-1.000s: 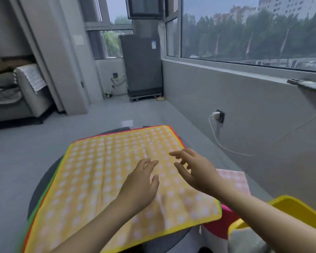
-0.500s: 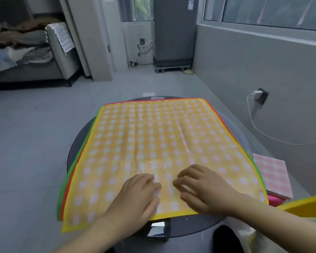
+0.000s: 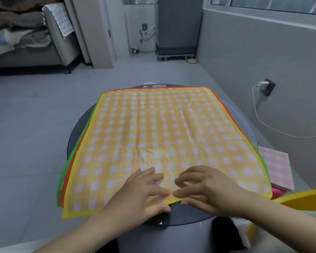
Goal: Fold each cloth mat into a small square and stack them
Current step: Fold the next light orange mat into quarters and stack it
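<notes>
A yellow checked cloth mat (image 3: 162, 136) lies spread flat on top of a pile; a red mat edge (image 3: 69, 177) and a green mat edge (image 3: 61, 181) peek out on the left. The pile rests on a round dark table (image 3: 75, 132). My left hand (image 3: 144, 192) and my right hand (image 3: 206, 189) sit side by side at the middle of the yellow mat's near edge. Each has its fingers on top of the cloth and its thumb under the hem, pinching it. A folded pink checked mat (image 3: 275, 167) lies to the right, beside the table.
A yellow bin rim (image 3: 303, 198) shows at the lower right, with something red (image 3: 277, 192) under the pink mat. A white charger and cable (image 3: 261, 84) hang from the right wall. A grey sofa (image 3: 35, 42) stands at the far left and a dark cabinet (image 3: 179, 24) at the back.
The view has tilted down and nearer to the table. Both hands have drawn back from the mat's middle to its near edge, and their thumbs have slipped under the hem.
</notes>
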